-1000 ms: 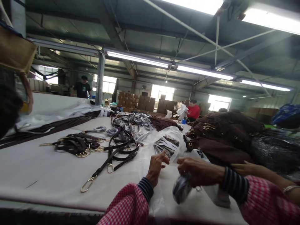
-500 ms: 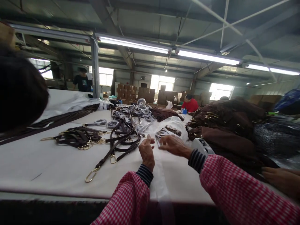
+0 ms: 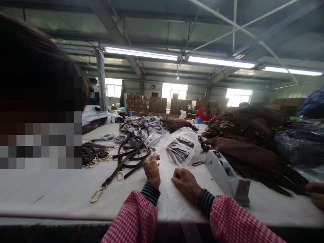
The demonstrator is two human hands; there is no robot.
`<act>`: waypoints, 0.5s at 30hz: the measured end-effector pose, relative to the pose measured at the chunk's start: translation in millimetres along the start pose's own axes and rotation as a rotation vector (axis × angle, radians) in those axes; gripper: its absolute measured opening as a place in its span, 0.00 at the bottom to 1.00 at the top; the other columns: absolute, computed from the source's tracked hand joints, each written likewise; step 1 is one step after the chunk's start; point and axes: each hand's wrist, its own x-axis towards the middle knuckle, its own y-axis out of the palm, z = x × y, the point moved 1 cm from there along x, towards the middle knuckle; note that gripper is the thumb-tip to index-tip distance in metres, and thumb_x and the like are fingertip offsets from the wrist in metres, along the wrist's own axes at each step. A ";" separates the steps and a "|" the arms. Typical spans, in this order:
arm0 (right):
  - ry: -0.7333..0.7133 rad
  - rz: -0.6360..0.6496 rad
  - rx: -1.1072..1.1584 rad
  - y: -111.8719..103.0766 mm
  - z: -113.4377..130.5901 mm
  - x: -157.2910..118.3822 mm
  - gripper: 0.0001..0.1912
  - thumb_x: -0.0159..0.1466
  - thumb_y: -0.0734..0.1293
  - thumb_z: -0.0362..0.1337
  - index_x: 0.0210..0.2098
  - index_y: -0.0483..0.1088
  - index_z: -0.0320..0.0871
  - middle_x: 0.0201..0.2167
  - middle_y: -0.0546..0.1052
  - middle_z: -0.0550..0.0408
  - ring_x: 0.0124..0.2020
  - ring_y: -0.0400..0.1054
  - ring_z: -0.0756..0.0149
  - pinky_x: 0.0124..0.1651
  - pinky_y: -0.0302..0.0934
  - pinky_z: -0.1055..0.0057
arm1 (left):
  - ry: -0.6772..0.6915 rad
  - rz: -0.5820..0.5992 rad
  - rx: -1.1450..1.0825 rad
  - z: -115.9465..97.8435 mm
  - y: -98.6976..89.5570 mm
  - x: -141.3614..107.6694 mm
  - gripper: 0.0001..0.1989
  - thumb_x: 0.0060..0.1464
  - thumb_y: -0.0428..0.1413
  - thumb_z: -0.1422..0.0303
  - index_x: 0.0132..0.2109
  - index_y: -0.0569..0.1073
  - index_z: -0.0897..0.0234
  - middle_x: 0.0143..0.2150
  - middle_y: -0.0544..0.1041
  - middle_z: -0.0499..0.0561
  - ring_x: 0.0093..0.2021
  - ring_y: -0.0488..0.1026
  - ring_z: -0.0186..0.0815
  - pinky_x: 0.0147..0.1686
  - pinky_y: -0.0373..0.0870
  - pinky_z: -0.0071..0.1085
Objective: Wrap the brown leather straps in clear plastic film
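Head view: both hands rest on a thin clear film point(image 3: 167, 202) spread over the white tabletop point(image 3: 50, 189), left of the tape dispenser point(image 3: 225, 172). The left hand point(image 3: 152, 168) lies farthest from the dispenser, its grip drawn together into a loose fist with the thumb against the fingers. The right hand point(image 3: 186, 180) sits between it and the dispenser, knuckles up and fingers curled under. Neither grip visibly holds anything, and whether a fold of film is pinched below cannot be told.

The step in hand looks like pressing the film flat against the tabletop. Any further handling of it calls for a light fingertip pinch, since the film looks slack and slippery.

Beyond the dispenser's far-left side lies a clear bag point(image 3: 181, 146) of flat cards. Further left, dark straps point(image 3: 129, 155) with brass rings trail toward the near edge. Behind the dispenser rises a heap of brown bags point(image 3: 253, 141). A co-worker's hand point(image 3: 315, 195) shows right of it at the frame edge.

Compared with half a second ago, both hands have pulled back from the clear bag toward the near edge, and the right hand's open fingers have curled. A second ago that hand held a dark wrapped bundle, which is now out of sight. The dispenser, then covered by the right arm, shows whole.
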 end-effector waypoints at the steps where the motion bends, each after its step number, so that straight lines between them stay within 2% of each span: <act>1: -0.009 -0.034 -0.008 2.6 -0.5 -3.2 0.04 0.64 0.67 0.34 0.33 0.73 0.42 0.32 0.79 0.53 0.36 0.71 0.63 0.37 0.53 0.70 | 0.026 0.037 0.072 1.8 -0.1 1.3 0.20 0.57 0.49 0.55 0.33 0.77 0.65 0.35 0.81 0.57 0.38 0.78 0.43 0.35 0.73 0.36; 5: -0.063 -0.114 -0.029 12.0 -1.3 -11.1 0.04 0.65 0.65 0.31 0.33 0.70 0.43 0.32 0.77 0.54 0.34 0.69 0.63 0.37 0.50 0.68 | 0.166 0.206 0.425 -0.3 -2.9 18.8 0.11 0.57 0.55 0.62 0.32 0.77 0.63 0.35 0.81 0.57 0.39 0.78 0.45 0.42 0.71 0.39; 8: -0.084 -0.132 -0.027 14.5 -2.4 -11.0 0.05 0.65 0.64 0.30 0.32 0.68 0.43 0.30 0.76 0.54 0.33 0.69 0.63 0.37 0.49 0.68 | 0.300 0.289 0.705 -10.0 -12.2 42.6 0.05 0.55 0.59 0.68 0.39 0.79 0.62 0.47 0.81 0.59 0.54 0.73 0.49 0.54 0.67 0.41; 10: -0.088 -0.135 -0.027 14.8 -2.9 -10.1 0.06 0.65 0.64 0.30 0.31 0.67 0.44 0.30 0.76 0.55 0.32 0.69 0.63 0.36 0.49 0.69 | 0.362 0.328 0.875 -15.4 -19.0 59.6 0.09 0.56 0.61 0.69 0.45 0.78 0.62 0.54 0.78 0.59 0.62 0.68 0.50 0.59 0.65 0.42; 12: -0.078 -0.131 -0.020 14.8 -3.0 -9.8 0.06 0.64 0.64 0.30 0.31 0.67 0.44 0.29 0.76 0.55 0.32 0.69 0.63 0.36 0.49 0.69 | 0.378 0.360 1.029 -17.6 -22.4 75.3 0.13 0.58 0.62 0.68 0.51 0.77 0.64 0.57 0.76 0.58 0.62 0.68 0.49 0.60 0.66 0.45; 15: -0.061 -0.113 -0.009 15.4 -2.8 -9.9 0.06 0.65 0.64 0.30 0.31 0.67 0.44 0.30 0.76 0.56 0.32 0.69 0.63 0.36 0.49 0.69 | 0.349 0.383 1.231 -15.9 -17.2 95.4 0.14 0.64 0.60 0.63 0.53 0.75 0.66 0.55 0.77 0.57 0.56 0.74 0.46 0.56 0.71 0.50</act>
